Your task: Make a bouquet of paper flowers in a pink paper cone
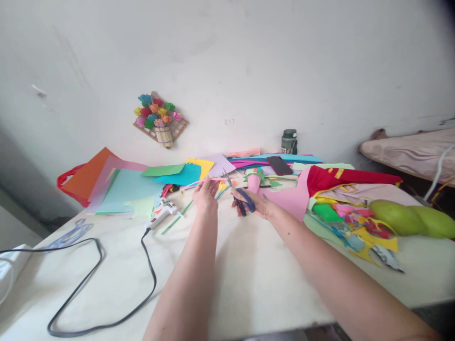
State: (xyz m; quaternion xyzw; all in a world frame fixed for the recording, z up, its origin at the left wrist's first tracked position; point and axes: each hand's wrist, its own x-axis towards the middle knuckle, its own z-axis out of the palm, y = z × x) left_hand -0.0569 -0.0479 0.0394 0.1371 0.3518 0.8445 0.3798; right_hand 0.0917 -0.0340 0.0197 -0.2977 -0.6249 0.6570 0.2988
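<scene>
My right hand (254,202) is closed around blue-handled scissors (239,194), blades pointing up and left. My left hand (205,192) pinches a thin pink paper strip (209,180) just left of the scissor blades. Both hands hover over the white table (249,270), a little in front of a spread of coloured paper sheets (177,173). A pink sheet (289,199) lies right of the scissors hand.
A white glue gun (161,213) with a black cord (92,279) lies to the left. A phone (279,165) and a green bottle (289,141) sit at the back. Paper scraps (355,227) and two green bags (412,219) fill the right. A paper-flower craft (159,117) hangs on the wall.
</scene>
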